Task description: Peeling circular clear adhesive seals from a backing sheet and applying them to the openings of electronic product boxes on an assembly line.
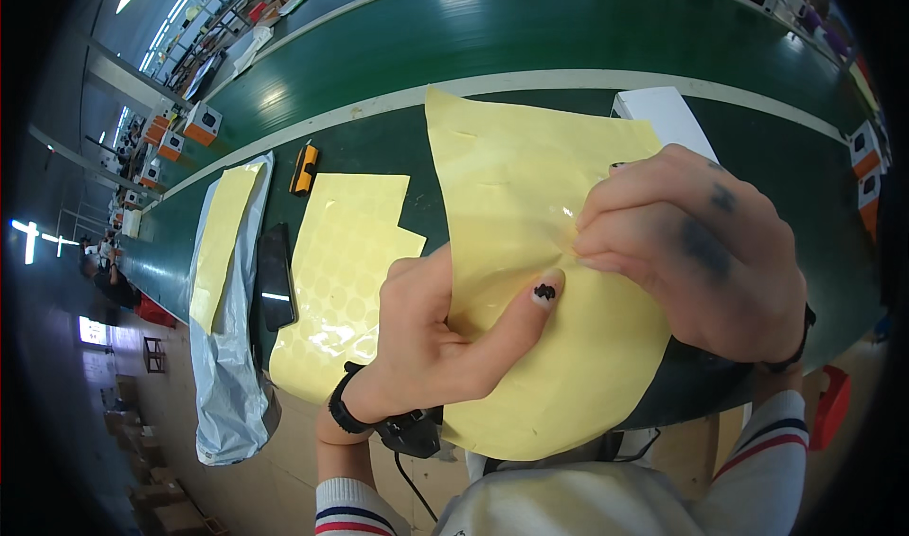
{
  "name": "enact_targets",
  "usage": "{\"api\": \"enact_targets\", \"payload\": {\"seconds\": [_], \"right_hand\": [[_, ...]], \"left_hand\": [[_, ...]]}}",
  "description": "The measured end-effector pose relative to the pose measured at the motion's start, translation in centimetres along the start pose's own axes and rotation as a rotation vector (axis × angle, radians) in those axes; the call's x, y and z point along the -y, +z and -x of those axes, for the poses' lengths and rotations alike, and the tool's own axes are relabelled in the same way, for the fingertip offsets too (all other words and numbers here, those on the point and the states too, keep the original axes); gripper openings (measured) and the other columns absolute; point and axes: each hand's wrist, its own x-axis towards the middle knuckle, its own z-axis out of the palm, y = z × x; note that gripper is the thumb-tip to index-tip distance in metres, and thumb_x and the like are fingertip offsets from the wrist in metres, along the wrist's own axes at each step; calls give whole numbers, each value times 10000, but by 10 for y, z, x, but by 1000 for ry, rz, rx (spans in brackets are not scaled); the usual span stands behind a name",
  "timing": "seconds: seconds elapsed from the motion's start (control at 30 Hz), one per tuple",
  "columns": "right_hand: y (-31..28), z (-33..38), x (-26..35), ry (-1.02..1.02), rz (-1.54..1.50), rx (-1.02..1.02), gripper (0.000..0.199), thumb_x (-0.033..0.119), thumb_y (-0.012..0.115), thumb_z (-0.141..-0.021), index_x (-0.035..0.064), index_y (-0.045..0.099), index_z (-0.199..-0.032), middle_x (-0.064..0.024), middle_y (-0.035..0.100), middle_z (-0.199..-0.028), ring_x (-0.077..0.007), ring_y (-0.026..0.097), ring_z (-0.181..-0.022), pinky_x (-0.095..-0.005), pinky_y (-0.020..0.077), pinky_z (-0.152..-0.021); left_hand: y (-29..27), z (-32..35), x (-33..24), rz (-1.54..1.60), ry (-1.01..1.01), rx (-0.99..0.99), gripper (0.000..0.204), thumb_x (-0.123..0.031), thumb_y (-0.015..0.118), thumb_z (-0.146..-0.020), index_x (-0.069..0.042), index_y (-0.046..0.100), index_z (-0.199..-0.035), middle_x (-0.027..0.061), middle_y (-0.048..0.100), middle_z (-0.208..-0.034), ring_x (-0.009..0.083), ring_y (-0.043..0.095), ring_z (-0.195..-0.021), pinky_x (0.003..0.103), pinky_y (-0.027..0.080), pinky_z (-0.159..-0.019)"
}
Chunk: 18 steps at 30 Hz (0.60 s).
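Note:
My left hand point(445, 332) grips a large yellow sticker sheet point(530, 205) from below, thumb pressed on its front face. My right hand point(696, 252) pinches at a spot on the same sheet near its right side, fingertips closed together on the surface. The sheet is lifted and tilted toward me over the green conveyor belt point(530, 25). A white box point(663, 119) shows behind the sheet's upper right corner.
A second yellow sheet of round stickers point(346, 280) lies on the belt at left, beside a black phone point(276, 276). A grey plastic bag point(222, 366) holds another yellow sheet point(220, 242). An orange-black cutter point(303, 169) lies farther back. Orange-white boxes point(199, 124) stand beyond the belt.

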Motion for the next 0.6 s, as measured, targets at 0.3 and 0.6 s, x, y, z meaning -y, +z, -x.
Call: {"api": "enact_targets", "payload": {"seconds": [0.3, 0.6], "right_hand": [[9, -1, -2, 41, 20, -57, 175, -2, 674, -723, 7, 560, -856, -112, 577, -836, -270, 564, -704, -331, 473, -592], [-7, -7, -11, 169, -83, -6, 97, 88, 576, -881, -1, 546, -856, -100, 553, -794, -215, 537, -707, -278, 443, -662]], "left_hand": [[0, -1, 1, 65, -33, -12, 195, -68, 660, -803, 13, 659, -981, 65, 691, -749, 100, 635, -583, 206, 470, -525], [-5, -2, 2, 101, -102, 32, 255, -75, 652, -808, 28, 620, -1038, 72, 685, -818, 99, 630, -668, 219, 486, -603]]}}
